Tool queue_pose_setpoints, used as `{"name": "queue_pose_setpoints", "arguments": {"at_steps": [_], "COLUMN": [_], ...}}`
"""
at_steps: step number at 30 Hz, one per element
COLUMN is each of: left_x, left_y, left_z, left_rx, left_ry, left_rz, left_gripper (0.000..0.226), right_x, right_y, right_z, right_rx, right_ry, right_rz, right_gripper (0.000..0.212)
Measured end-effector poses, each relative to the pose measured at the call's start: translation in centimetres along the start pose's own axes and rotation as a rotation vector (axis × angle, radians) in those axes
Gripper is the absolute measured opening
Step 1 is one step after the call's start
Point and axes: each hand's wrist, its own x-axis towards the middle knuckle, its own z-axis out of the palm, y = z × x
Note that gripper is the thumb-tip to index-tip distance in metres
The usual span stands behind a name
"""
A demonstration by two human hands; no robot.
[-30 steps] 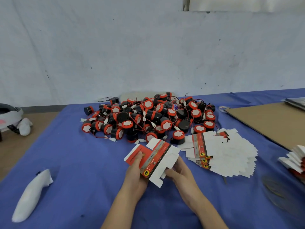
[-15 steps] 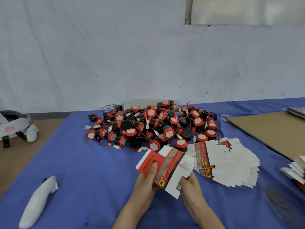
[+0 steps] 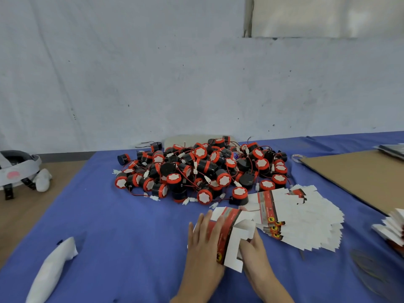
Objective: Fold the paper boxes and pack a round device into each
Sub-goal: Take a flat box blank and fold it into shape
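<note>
The box (image 3: 231,241) was held between both grips, low over the bench (image 3: 122,226). The left grip (image 3: 202,243) lay with fingers straight and apart, flat against its red face. The right grip (image 3: 253,252) pinched its white flap. Devices (image 3: 203,169) were heaped beyond the grips. Blanks (image 3: 306,219) fanned out just right of the right grip, with cardboard (image 3: 354,178) farther right.

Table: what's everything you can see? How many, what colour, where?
round devices: a big pile, black with red and white ends, middle of table
flat boxes: one fanned stack, white and red, right of hands
paper box: one, red and white, between hands
cardboard sheet: one, brown, far right
white bundle: one, near left
tablecloth: one, blue, under everything
left hand: flat against paper box
right hand: holding its white flap
</note>
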Motion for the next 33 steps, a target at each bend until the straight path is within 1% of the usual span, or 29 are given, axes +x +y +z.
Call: {"name": "queue_pose_setpoints", "arguments": {"at_steps": [2,4,6,9,11,12,13,14,15,17,19,20,23,26,28,29,30,32,33], "left_x": [0.0,0.0,-0.1,0.2,0.2,0.0,-0.3,-0.6,-0.8,-0.6,0.5,0.9,0.9,0.6,0.7,0.8,0.9,0.8,0.8], "left_y": [0.3,0.4,0.3,0.4,0.7,0.9,1.0,1.2,1.5,2.3,2.8,2.9,3.2,3.0,2.9,2.9,2.7,2.4,2.2], "left_z": [-0.3,-0.4,-0.6,-1.2,-1.4,-1.3,-1.4,-1.6,-2.0,-3.0,-4.3,-5.1,-7.2,-8.6,-9.0,-9.2,-9.3,-9.3,-9.4], "left_rx": [0.051,0.107,0.091,0.038,-0.069,-0.149,-0.249,-0.381,-0.546,-0.908,-1.154,-1.216,-1.250,-1.214,-1.192,-1.177,-1.166,-1.154,-1.144], "left_ry": [0.018,0.106,0.159,0.301,0.387,0.406,0.401,0.365,0.308,0.194,0.116,0.072,-0.051,-0.080,-0.120,-0.144,-0.159,-0.175,-0.180], "left_rz": [0.021,0.057,0.098,0.162,0.168,0.135,0.075,-0.007,-0.080,-0.122,-0.148,-0.162,-0.177,-0.208,-0.202,-0.194,-0.187,-0.171,-0.171], "left_gripper": [0.109,0.111,0.110,0.105,0.101,0.102,0.105,0.109,0.113,0.117,0.109,0.104,0.094,0.079,0.070,0.070,0.076,0.087,0.085], "right_x": [-0.1,-0.4,-0.9,-1.8,-2.2,-2.4,-2.7,-2.9,-3.1,-3.6,-4.1,-4.3,-4.4,-4.3,-4.1,-4.0,-4.0,-4.1,-4.0], "right_y": [-0.1,-0.6,-1.5,-4.3,-6.4,-7.5,-8.5,-9.3,-9.9,-10.7,-10.7,-10.4,-9.5,-8.5,-8.1,-8.0,-8.1,-8.8,-9.2], "right_z": [0.0,-0.2,-0.6,-1.2,-1.4,-1.4,-1.4,-1.3,-1.2,-0.8,-0.3,-0.1,0.5,1.0,1.4,1.6,1.7,1.8,1.7], "right_rx": [-0.055,-0.131,-0.240,-0.338,-0.398,-0.433,-0.473,-0.496,-0.497,-0.419,-0.325,-0.298,-0.307,-0.382,-0.384,-0.367,-0.337,-0.224,-0.154], "right_ry": [0.011,0.015,-0.027,-0.203,-0.317,-0.371,-0.416,-0.454,-0.482,-0.515,-0.497,-0.480,-0.429,-0.392,-0.356,-0.347,-0.336,-0.287,-0.247], "right_rz": [0.016,0.014,-0.006,-0.045,-0.074,-0.090,-0.113,-0.148,-0.184,-0.232,-0.261,-0.273,-0.334,-0.440,-0.482,-0.487,-0.470,-0.366,-0.297], "right_gripper": [0.040,0.037,0.041,0.052,0.049,0.042,0.036,0.036,0.041,0.046,0.049,0.052,0.057,0.060,0.059,0.057,0.056,0.051,0.048]}}
